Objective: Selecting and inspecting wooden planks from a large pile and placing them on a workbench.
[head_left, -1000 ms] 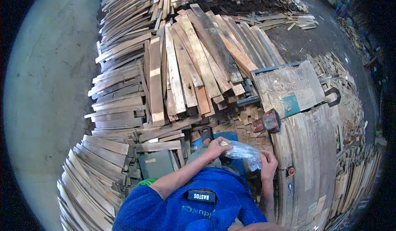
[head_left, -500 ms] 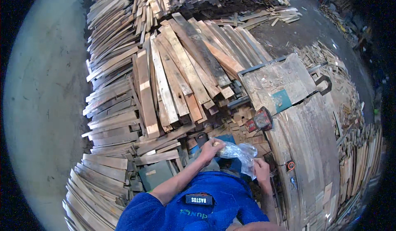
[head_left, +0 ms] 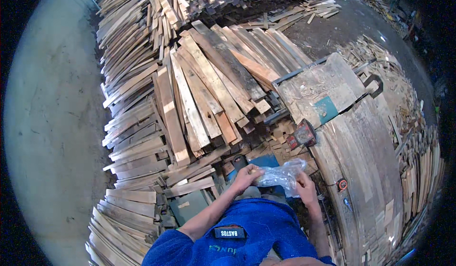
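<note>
A crumpled clear plastic bag (head_left: 281, 176) is stretched between my two hands, just in front of my waist. My left hand (head_left: 245, 178) pinches its left end, where a small yellowish patch shows by the fingertips; I cannot make out what that is. At the other end, the fingers of my right hand (head_left: 306, 189) close on the loose, bunched plastic. Part of the right fingers is hidden behind the film.
Piled boards (head_left: 204, 85) lie ahead and to the left. A wooden-topped workbench (head_left: 365, 161) runs along my right, with a red and black box-like object (head_left: 302, 135) at its near corner. An orange round tape measure (head_left: 341, 185) rests on it. Wood offcuts (head_left: 285, 129) lie beneath.
My right hand has risen a little, and the bag's right end has come up with it, so the bag lies more level. My left hand keeps its hold. The whole view has shifted slightly.
</note>
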A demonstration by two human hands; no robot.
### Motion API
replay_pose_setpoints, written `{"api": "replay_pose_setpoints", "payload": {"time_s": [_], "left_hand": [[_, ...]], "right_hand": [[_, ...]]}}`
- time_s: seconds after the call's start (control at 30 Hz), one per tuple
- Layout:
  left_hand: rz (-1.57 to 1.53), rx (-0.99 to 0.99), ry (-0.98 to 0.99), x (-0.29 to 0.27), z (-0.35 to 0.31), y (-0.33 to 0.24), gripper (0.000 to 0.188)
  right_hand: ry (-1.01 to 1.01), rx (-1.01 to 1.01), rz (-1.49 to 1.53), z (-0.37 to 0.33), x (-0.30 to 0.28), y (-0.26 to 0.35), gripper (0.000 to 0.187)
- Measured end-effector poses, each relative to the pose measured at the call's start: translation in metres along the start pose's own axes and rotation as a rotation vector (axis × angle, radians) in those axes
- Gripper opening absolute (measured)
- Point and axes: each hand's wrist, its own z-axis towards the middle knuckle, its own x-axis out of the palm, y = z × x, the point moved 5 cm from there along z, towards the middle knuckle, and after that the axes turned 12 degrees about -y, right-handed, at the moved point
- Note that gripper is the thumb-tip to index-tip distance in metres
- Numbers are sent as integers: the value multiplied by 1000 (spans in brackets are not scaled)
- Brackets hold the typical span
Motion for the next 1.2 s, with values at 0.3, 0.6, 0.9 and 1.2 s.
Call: {"api": "replay_pose_setpoints", "payload": {"time_s": [0.3, 0.6, 0.9, 1.2], "left_hand": [[171, 74, 130, 9, 0, 12, 34], [278, 287, 273, 22, -13, -4, 31], [-337, 1, 335, 26, -6, 13, 46], [-966, -473, 548, 34, -21, -10, 46]], "right_hand": [[146, 80, -22, 5, -5, -17, 19], [335, -11, 61, 5, 16, -24, 28], [212, -597, -4, -8, 17, 25, 48], [131, -569, -43, -8, 15, 53, 49]]}}
